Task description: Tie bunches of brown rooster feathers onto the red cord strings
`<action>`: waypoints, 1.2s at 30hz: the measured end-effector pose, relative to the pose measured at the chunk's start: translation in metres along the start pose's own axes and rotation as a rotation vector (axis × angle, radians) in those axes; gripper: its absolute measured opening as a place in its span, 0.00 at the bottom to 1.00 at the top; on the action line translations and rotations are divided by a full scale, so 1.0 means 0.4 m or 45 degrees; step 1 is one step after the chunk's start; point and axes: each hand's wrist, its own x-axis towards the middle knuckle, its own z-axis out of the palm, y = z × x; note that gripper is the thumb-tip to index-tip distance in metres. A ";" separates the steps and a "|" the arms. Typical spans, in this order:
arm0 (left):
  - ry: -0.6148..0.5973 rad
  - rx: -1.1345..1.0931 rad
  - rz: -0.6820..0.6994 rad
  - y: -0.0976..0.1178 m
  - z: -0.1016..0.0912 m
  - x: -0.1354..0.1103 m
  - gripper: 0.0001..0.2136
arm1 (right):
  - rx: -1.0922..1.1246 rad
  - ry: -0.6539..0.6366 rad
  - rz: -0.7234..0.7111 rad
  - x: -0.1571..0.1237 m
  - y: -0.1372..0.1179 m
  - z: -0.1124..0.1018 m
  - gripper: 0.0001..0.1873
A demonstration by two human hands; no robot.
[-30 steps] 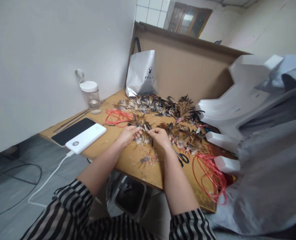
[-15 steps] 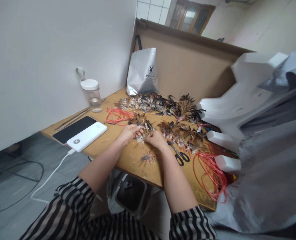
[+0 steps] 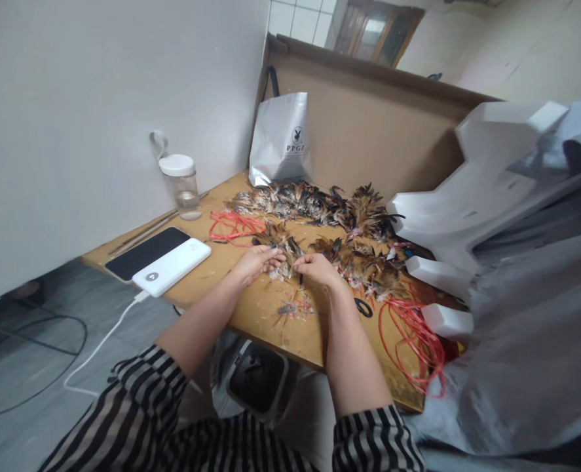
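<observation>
My left hand is closed, its fingertips pinching feathers at the left edge of a small pile of brown and black feathers. Thumb and forefinger of my right hand are pinched together at the pile's right side, with a thin dark feather showing at their tips. Tied brown feather bunches lie right of my right hand. Black-handled scissors are mostly hidden behind my right forearm. Small feather scraps lie on the table nearer to me.
More feather bunches line the back, below a silver bag. Red plastic string lies left, and more red strands hang over the right edge. A bottle, phone, white power bank and white foam flank the table.
My right hand has moved slightly right and up, away from my left hand, and its forearm now covers more of the scissors. My left hand stays nearly in place.
</observation>
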 end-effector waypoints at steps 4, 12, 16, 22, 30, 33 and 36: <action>-0.014 -0.012 -0.014 0.003 0.004 -0.005 0.10 | 0.315 0.058 0.084 -0.007 -0.015 0.005 0.08; -0.060 0.008 -0.143 0.012 0.021 -0.021 0.10 | 0.627 0.212 0.073 0.000 -0.022 0.033 0.11; -0.094 0.027 -0.165 0.012 0.024 -0.022 0.09 | 0.576 0.318 0.015 0.020 -0.005 0.059 0.11; -0.096 0.003 -0.183 0.013 0.028 -0.023 0.08 | 0.470 0.443 -0.098 0.024 -0.007 0.089 0.08; -0.106 0.017 -0.161 0.002 0.018 -0.015 0.08 | 0.424 0.448 -0.086 0.017 -0.020 0.102 0.05; -0.077 0.005 -0.124 0.000 0.015 -0.012 0.09 | 0.489 0.393 -0.072 0.013 -0.025 0.104 0.08; -0.056 0.002 -0.081 0.002 0.017 -0.013 0.09 | 0.544 0.309 -0.037 0.008 -0.033 0.107 0.12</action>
